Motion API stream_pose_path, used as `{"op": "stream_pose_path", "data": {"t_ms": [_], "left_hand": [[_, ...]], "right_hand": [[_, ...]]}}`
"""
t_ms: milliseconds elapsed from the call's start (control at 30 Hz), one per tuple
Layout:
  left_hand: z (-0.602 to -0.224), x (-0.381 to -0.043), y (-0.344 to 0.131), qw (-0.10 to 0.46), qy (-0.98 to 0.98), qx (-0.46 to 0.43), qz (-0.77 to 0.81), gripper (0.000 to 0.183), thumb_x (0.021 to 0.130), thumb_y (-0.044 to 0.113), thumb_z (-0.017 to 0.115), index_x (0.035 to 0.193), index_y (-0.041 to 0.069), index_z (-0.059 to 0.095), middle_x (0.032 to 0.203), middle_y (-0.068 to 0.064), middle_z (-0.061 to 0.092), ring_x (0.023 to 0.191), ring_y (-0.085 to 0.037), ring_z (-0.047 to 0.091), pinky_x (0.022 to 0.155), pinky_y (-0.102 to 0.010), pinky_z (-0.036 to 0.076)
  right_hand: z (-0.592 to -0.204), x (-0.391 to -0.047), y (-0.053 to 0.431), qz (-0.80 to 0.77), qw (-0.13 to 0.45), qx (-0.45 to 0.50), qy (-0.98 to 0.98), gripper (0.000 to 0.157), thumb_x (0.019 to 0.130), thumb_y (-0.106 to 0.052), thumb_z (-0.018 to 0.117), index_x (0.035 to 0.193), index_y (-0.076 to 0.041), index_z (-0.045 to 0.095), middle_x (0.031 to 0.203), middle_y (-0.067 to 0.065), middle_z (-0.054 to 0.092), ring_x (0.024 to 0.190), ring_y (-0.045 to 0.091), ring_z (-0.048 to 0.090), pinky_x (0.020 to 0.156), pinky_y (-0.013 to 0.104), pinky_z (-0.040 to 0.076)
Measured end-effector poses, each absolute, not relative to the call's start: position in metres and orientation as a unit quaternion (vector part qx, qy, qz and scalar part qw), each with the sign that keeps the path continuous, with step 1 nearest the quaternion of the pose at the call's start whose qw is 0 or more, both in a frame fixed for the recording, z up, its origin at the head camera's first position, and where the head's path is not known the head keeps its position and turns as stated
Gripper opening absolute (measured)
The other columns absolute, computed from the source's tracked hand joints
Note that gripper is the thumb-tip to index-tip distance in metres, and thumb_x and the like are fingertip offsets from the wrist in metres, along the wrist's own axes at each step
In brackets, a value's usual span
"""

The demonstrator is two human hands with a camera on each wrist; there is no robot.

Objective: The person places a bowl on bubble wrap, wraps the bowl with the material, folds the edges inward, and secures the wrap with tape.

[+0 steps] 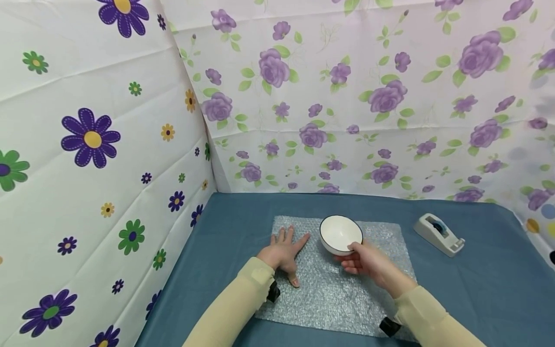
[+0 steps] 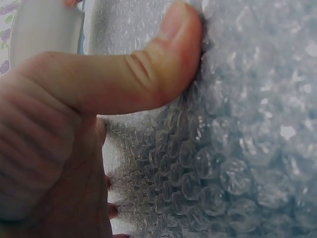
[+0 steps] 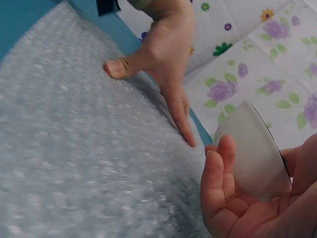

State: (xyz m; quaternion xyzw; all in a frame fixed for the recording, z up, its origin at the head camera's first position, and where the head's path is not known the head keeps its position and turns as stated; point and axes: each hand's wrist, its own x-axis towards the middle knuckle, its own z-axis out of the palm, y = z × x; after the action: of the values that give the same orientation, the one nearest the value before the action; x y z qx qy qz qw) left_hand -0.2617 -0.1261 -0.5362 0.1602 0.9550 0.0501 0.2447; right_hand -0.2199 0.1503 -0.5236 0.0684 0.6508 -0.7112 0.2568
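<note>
A white bowl [image 1: 340, 233] with a thin dark rim is held by my right hand [image 1: 368, 265], thumb over the rim and fingers beneath. In the right wrist view the bowl [image 3: 257, 153] is tilted, its outer side showing above the bubble wrap. My left hand [image 1: 284, 253] lies with fingers spread on the left part of the bubble wrap sheet [image 1: 334, 299]. The left wrist view shows its thumb pressing on the bubbles [image 2: 233, 173]. The sheet lies flat on the table, and part of it is hidden under the hands and bowl.
A white tape dispenser [image 1: 439, 234] with a blue roll stands right of the sheet on the blue tablecloth [image 1: 243, 217]. Flower-printed cloth walls [image 1: 312, 106] rise behind the table and along its left side.
</note>
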Motion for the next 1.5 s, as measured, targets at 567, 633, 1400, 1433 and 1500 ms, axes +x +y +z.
{"op": "stream_pose_path", "data": {"t_ms": [567, 633, 1400, 1433, 1500], "left_hand": [[-0.513, -0.253, -0.131, 0.255, 0.952, 0.163, 0.052, 0.145, 0.065, 0.046, 0.104, 0.173, 0.042, 0.007, 0.179, -0.012, -0.009, 0.164, -0.038, -0.009, 0.13, -0.061, 0.004], [-0.515, -0.254, -0.13, 0.258, 0.951, 0.163, 0.054, 0.145, 0.066, 0.046, 0.104, 0.173, 0.043, 0.006, 0.179, -0.012, -0.01, 0.164, -0.038, -0.011, 0.129, -0.061, 0.003], [-0.545, -0.264, -0.127, 0.256, 0.952, 0.16, 0.045, 0.148, 0.065, 0.049, 0.103, 0.172, 0.046, 0.002, 0.178, -0.009, -0.017, 0.162, -0.037, -0.016, 0.129, -0.062, -0.001], [-0.545, -0.264, -0.127, 0.254, 0.953, 0.16, 0.046, 0.148, 0.064, 0.049, 0.103, 0.172, 0.045, 0.002, 0.178, -0.009, -0.016, 0.162, -0.037, -0.016, 0.129, -0.062, -0.001], [-0.544, -0.264, -0.127, 0.252, 0.953, 0.159, 0.048, 0.148, 0.063, 0.049, 0.104, 0.172, 0.045, 0.003, 0.178, -0.009, -0.016, 0.162, -0.038, -0.016, 0.129, -0.063, -0.001]], "right_hand": [[-0.539, -0.192, 0.15, -0.681, 0.29, 0.034, 0.671, 0.076, 0.11, -0.018, 0.047, 0.166, 0.006, 0.002, 0.111, 0.024, 0.077, 0.078, 0.019, 0.076, 0.073, 0.035, 0.064], [-0.543, -0.192, 0.15, -0.677, 0.294, 0.033, 0.674, 0.076, 0.11, -0.018, 0.046, 0.166, 0.005, 0.002, 0.112, 0.023, 0.077, 0.079, 0.02, 0.077, 0.074, 0.036, 0.065], [-0.553, -0.188, 0.153, -0.665, 0.265, 0.036, 0.697, 0.078, 0.105, -0.016, 0.048, 0.167, 0.003, 0.005, 0.106, 0.023, 0.077, 0.093, 0.032, 0.079, 0.078, 0.041, 0.065], [-0.553, -0.188, 0.153, -0.665, 0.266, 0.035, 0.697, 0.078, 0.105, -0.016, 0.048, 0.167, 0.004, 0.005, 0.106, 0.024, 0.077, 0.093, 0.032, 0.08, 0.078, 0.041, 0.065], [-0.554, -0.189, 0.154, -0.666, 0.269, 0.031, 0.695, 0.078, 0.105, -0.017, 0.047, 0.166, 0.006, 0.005, 0.106, 0.024, 0.077, 0.093, 0.032, 0.08, 0.078, 0.041, 0.065]]}}
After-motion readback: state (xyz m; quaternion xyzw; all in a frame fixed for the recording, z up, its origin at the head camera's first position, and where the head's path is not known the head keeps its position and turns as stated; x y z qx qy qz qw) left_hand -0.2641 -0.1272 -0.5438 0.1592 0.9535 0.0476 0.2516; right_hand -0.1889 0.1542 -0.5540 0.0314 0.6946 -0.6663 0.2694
